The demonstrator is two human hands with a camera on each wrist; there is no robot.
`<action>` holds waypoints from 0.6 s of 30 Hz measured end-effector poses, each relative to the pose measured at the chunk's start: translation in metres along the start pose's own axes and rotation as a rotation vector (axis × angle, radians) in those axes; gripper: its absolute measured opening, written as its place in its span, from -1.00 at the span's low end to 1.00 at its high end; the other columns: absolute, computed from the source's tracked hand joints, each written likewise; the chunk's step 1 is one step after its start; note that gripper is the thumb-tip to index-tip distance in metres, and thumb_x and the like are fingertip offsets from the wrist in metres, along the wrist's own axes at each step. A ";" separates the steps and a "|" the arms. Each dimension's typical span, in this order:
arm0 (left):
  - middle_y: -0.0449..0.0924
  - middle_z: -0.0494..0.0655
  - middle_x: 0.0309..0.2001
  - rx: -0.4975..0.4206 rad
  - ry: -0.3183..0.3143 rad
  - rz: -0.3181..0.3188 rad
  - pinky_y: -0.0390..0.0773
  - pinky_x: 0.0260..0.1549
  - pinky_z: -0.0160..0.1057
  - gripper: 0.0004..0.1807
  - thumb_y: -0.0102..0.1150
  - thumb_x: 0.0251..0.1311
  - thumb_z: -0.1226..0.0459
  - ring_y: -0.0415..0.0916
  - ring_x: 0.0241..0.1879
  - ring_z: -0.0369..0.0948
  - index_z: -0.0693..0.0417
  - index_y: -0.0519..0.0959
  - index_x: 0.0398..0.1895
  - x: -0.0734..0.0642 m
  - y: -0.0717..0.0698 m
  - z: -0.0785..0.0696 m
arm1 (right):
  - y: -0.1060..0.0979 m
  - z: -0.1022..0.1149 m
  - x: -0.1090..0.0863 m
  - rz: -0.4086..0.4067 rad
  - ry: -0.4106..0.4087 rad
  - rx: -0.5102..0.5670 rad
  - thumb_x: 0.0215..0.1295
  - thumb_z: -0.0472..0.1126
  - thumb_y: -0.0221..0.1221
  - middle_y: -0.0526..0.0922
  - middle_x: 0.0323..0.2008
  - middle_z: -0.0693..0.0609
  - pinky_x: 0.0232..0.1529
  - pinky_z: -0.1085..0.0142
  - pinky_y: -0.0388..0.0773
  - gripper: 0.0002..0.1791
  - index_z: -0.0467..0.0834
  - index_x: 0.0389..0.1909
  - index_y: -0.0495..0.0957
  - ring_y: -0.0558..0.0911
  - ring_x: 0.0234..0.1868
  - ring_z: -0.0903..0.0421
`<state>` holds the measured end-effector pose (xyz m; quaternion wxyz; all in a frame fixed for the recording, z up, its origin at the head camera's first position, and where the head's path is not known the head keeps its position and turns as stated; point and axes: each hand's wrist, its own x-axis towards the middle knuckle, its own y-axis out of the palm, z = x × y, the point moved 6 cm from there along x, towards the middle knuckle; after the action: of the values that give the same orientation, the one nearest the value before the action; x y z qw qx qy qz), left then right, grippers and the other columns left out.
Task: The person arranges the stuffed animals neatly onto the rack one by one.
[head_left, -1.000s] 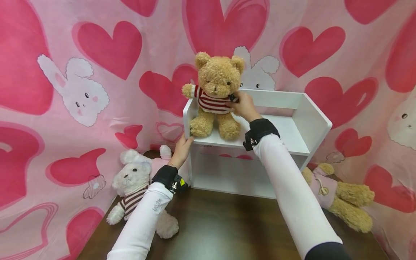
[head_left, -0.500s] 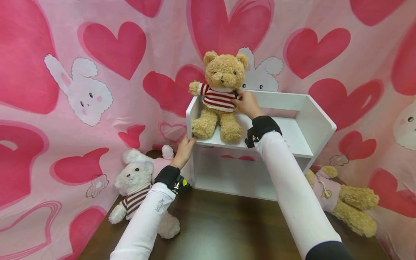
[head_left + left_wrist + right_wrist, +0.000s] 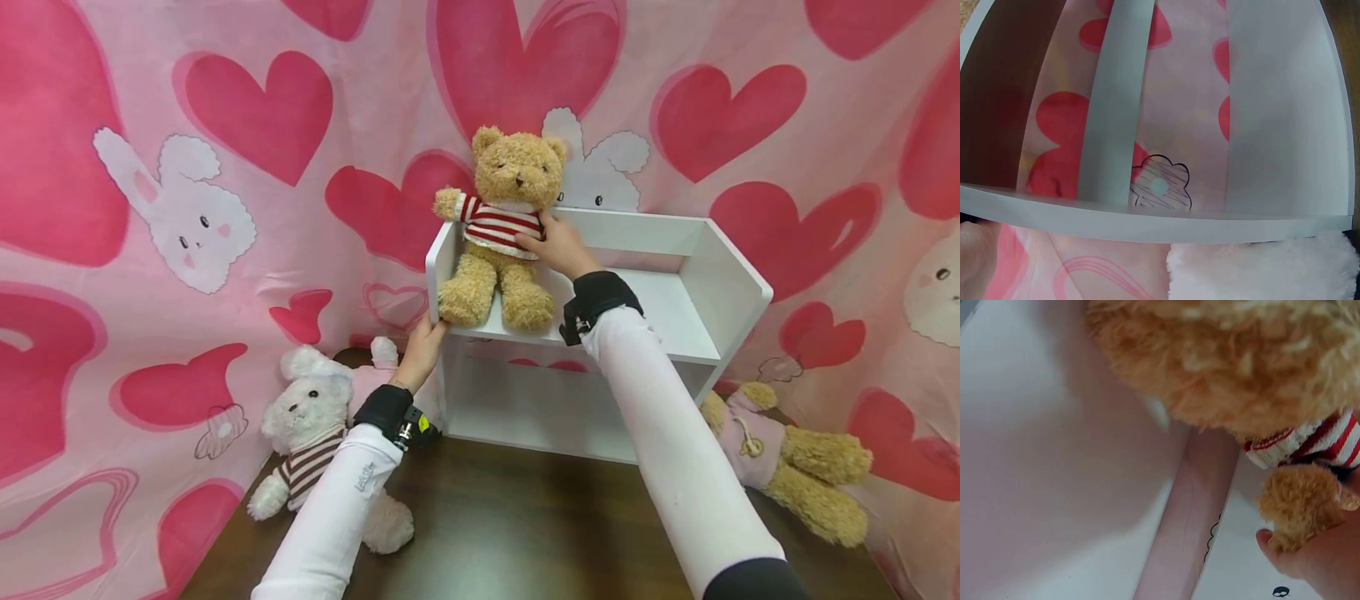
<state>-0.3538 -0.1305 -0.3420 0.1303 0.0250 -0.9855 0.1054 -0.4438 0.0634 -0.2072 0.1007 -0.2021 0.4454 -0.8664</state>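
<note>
A tan teddy bear (image 3: 517,171) in a red-and-white striped sweater sits on the upper board of a white shelf (image 3: 667,308), at its left end. My right hand (image 3: 562,243) holds the bear at the side of its sweater, thumb across the front. In the right wrist view, the bear's paw (image 3: 1304,503) lies against that hand (image 3: 1329,556), and a furry leg fills the top. My left hand (image 3: 422,354) grips the shelf's left front edge, just below the bear's foot. The left wrist view shows the side panel's edge (image 3: 1166,226), with part of that hand outside it.
A white plush toy (image 3: 311,417) in a brown-striped top lies left of the shelf, beside a pink plush partly behind it. Right of the shelf lies another tan plush (image 3: 787,467) in pink. The shelf stands on a dark wooden table (image 3: 517,533) before a heart-patterned curtain (image 3: 262,225).
The bear has shifted slightly right on the shelf and leans further back. My right thumb has moved down across its sweater. My left hand stays at the shelf edge.
</note>
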 end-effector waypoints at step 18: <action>0.05 0.16 0.35 -0.034 0.000 0.015 0.07 0.22 0.06 -0.43 -0.21 0.36 0.25 0.05 0.29 0.02 0.16 -0.03 0.39 0.001 -0.003 0.003 | -0.010 0.024 -0.008 -0.043 -0.039 -0.163 0.20 -0.11 0.17 0.33 0.10 -0.30 0.05 0.10 0.34 -0.37 -0.38 0.20 0.25 0.37 0.09 -0.15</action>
<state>-0.3556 -0.1340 -0.3441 0.1300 0.0154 -0.9873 0.0897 -0.4263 0.0544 -0.1888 0.0739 -0.2360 0.5079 -0.8252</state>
